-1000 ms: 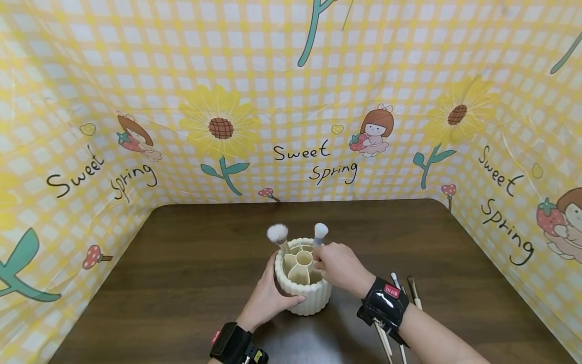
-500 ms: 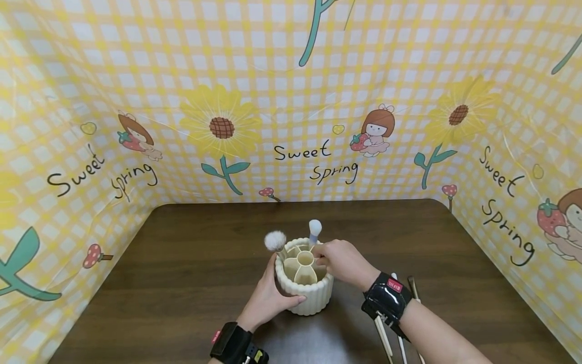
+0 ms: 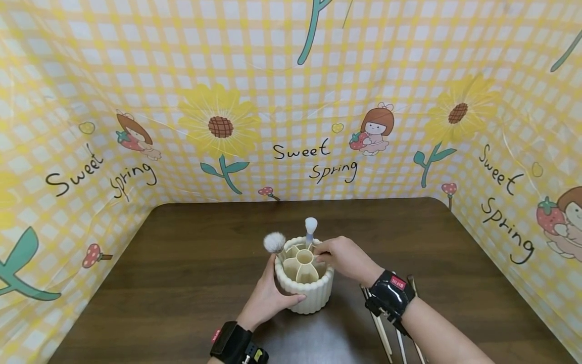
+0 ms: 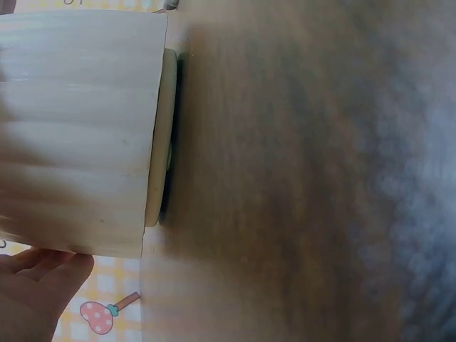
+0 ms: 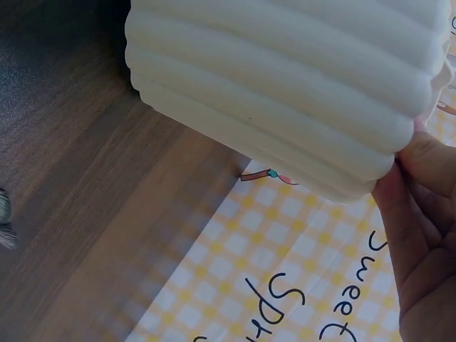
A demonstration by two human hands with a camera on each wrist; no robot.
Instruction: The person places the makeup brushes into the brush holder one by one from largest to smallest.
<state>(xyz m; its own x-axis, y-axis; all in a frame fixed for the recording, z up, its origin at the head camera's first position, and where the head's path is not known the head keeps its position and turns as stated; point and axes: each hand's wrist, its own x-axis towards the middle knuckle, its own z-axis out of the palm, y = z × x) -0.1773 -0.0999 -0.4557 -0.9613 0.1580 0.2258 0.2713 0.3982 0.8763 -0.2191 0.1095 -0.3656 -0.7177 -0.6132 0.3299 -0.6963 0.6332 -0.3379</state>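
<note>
A cream ribbed brush holder (image 3: pixel 309 299) with petal-shaped compartments stands upright on the table. My left hand (image 3: pixel 265 299) grips its left side, thumb across the front. My right hand (image 3: pixel 347 260) is at the right rim; in the right wrist view thumb and fingers pinch the edge of the holder (image 5: pixel 285 78). A fluffy white makeup brush (image 3: pixel 275 242) stands in the left compartment, bristles up. Another makeup brush (image 3: pixel 311 226), with a smaller pale head, rises from a far compartment. In the left wrist view, a narrow base ring (image 4: pixel 162 142) shows under the holder's wall.
Several more brushes (image 3: pixel 382 331) lie on the dark wood table (image 3: pixel 195 253), partly beneath my right forearm. A yellow checked cloth (image 3: pixel 273 76) with sunflowers surrounds the table at the back and sides.
The smaller-headed brush has gone leftward and now stands free of my right fingers. The fluffy brush has shifted slightly left. My right hand has moved onto the rim; my left hand stays put.
</note>
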